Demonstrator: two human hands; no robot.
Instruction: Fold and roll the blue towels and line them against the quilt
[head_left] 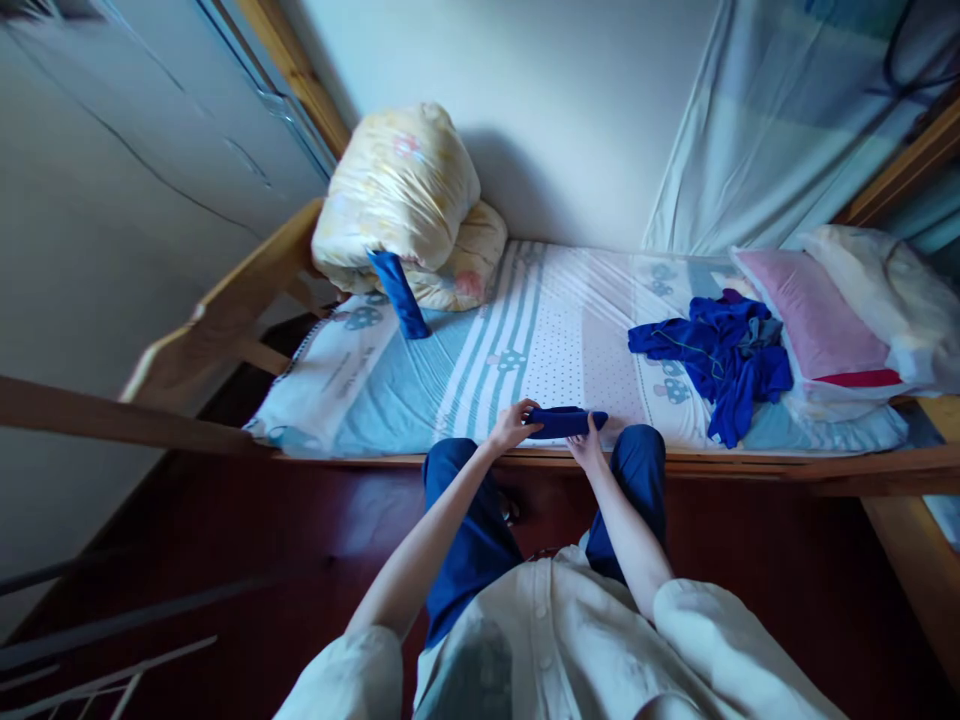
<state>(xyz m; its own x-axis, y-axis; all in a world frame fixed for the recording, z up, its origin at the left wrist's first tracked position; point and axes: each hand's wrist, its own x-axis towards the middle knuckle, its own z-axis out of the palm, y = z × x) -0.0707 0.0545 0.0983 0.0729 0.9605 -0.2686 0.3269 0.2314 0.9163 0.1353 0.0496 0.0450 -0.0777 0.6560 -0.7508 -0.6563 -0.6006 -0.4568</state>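
Observation:
A dark blue bundle of cloth (pixel 559 423), rolled or folded into a compact long shape, is held over the near edge of the bed. My left hand (pixel 513 425) grips its left end, fingers closed on it. At the right end my right hand (pixel 586 446) holds it from below, thumb against the side. Exactly what garment it is cannot be made out. To the right on the sheet lies a loose heap of blue clothes (pixel 712 350). Another blue rolled cloth (pixel 400 295) leans against the quilt on the left.
A patterned sheet (pixel 555 340) covers the bed. A bulky folded yellow quilt (pixel 405 190) sits at its left end, a pink pillow (pixel 814 310) at its right. Wooden rails (pixel 150 415) edge the bed, and a pale curtain (pixel 750 150) hangs behind.

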